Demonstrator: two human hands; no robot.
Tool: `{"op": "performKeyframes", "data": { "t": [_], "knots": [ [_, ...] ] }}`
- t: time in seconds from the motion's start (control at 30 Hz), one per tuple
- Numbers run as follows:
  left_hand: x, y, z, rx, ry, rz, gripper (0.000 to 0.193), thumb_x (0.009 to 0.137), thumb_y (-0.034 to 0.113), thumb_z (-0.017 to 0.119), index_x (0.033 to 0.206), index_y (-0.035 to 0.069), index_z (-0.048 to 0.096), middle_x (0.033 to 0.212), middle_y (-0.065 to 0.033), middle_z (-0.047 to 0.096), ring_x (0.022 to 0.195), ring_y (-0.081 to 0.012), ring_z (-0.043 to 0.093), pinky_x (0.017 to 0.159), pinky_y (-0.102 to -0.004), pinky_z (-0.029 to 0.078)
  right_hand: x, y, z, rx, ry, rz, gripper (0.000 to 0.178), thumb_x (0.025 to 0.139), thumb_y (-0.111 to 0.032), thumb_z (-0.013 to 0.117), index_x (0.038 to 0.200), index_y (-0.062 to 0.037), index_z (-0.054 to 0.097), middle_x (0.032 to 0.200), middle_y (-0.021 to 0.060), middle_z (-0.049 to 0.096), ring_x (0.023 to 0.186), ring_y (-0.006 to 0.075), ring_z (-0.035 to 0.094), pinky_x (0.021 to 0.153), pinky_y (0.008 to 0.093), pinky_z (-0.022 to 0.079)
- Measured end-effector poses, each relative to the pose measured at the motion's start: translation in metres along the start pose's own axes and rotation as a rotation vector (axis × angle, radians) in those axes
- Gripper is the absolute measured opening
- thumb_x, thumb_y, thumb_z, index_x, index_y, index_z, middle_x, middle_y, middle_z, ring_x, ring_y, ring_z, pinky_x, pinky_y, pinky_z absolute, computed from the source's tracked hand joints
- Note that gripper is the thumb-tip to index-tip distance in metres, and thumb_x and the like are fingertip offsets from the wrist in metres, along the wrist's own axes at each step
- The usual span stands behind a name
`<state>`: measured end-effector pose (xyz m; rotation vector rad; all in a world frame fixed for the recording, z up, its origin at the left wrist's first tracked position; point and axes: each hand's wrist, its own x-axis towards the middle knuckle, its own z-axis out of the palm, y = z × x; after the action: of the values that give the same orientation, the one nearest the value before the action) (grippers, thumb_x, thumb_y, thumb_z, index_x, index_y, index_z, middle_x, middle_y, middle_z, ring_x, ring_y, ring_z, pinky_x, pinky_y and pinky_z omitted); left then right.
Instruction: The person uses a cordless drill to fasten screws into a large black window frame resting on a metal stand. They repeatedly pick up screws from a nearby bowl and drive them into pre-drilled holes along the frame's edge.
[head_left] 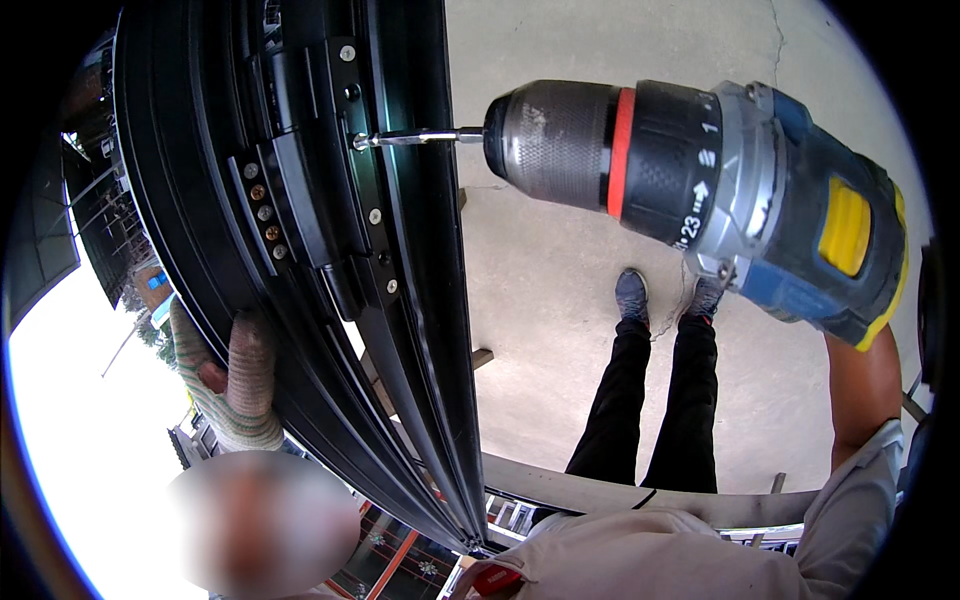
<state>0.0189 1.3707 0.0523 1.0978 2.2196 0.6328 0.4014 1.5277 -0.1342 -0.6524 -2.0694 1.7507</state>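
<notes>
Head view: a blue cordless drill [720, 200] with red collar and yellow side panel is held up, its grip hidden, hand state undeterminable; bit [415, 138] set against black aluminium frame [300, 200]. A gloved hand [235, 385] is clasped on the frame's outer edge.

Your drill [720, 200] has a matt dark metal chuck with knurled grip, a glossy red plastic ring, a silvery collar and a blue plastic body with a yellow insert, scuffed in places. Its bit [415, 138] is bright bare steel. The black frame [330, 230] looks like smooth, semi-gloss coated metal with small shiny screw heads. The glove [235, 385] on the frame is coarse knitted cloth, and the floor [560, 290] is rough, matt concrete
</notes>
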Motion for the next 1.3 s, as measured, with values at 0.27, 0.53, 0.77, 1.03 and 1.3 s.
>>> {"op": "performKeyframes", "data": {
  "t": [0.27, 0.53, 0.77, 1.03, 1.3],
  "knots": [
    [-0.002, 0.003, 0.000, 0.061, 0.038, -0.025, 0.078, 0.082, 0.030, 0.076, 0.145, 0.005, 0.036, 0.128, -0.0109, 0.056, 0.114, -0.0192, 0.058, 0.099, -0.0355, 0.047, 0.008, 0.006, 0.006, 0.021, -0.005, -0.009, 0.067, 0.071, -0.030, 0.080, 0.130, -0.0151, 0.052, 0.119, 0.0101, 0.060, 0.102, 0.0235, 0.060, 0.089, 0.0397, 0.051],
    [0.000, 0.003, 0.002, 0.103, 0.047, -0.014, 0.076, 0.083, 0.028, 0.075, 0.145, 0.005, 0.037, 0.129, -0.0109, 0.055, 0.118, -0.0199, 0.056, 0.105, -0.0385, 0.041, -0.008, 0.001, 0.006, -0.004, -0.008, 0.007, 0.071, 0.071, -0.030, 0.080, 0.133, -0.0157, 0.049, 0.123, 0.0101, 0.059, 0.107, 0.0239, 0.060, 0.092, 0.0401, 0.051],
    [0.002, 0.007, 0.006, 0.060, 0.043, 0.009, 0.072, 0.084, 0.026, 0.074, 0.143, 0.005, 0.039, 0.130, -0.0094, 0.056, 0.117, -0.0201, 0.056, 0.105, -0.0376, 0.040, -0.031, -0.010, 0.000, -0.035, 0.002, 0.014, 0.074, 0.072, -0.030, 0.080, 0.136, -0.0161, 0.047, 0.127, 0.0100, 0.058, 0.110, 0.0242, 0.059, 0.094, 0.0405, 0.051],
    [0.004, 0.016, 0.011, 0.059, 0.001, 0.063, 0.062, 0.083, 0.029, 0.073, 0.133, 0.004, 0.048, 0.116, -0.0084, 0.061, 0.105, -0.0184, 0.059, 0.098, -0.0347, 0.044, -0.039, -0.014, -0.006, -0.033, 0.065, 0.019, 0.078, 0.072, -0.031, 0.081, 0.140, -0.0167, 0.045, 0.132, 0.0099, 0.056, 0.115, 0.0246, 0.059, 0.096, 0.0409, 0.051],
    [0.000, 0.008, 0.009, 0.073, 0.031, 0.083, 0.068, 0.082, 0.032, 0.074, 0.137, 0.005, 0.046, 0.118, -0.0094, 0.061, 0.106, -0.0188, 0.060, 0.098, -0.0348, 0.045, -0.055, 0.045, -0.004, 0.308, 0.404, 0.039, 0.082, 0.072, -0.031, 0.081, 0.143, -0.0172, 0.043, 0.136, 0.0099, 0.055, 0.119, 0.0249, 0.058, 0.099, 0.0413, 0.051]
  ]
}}
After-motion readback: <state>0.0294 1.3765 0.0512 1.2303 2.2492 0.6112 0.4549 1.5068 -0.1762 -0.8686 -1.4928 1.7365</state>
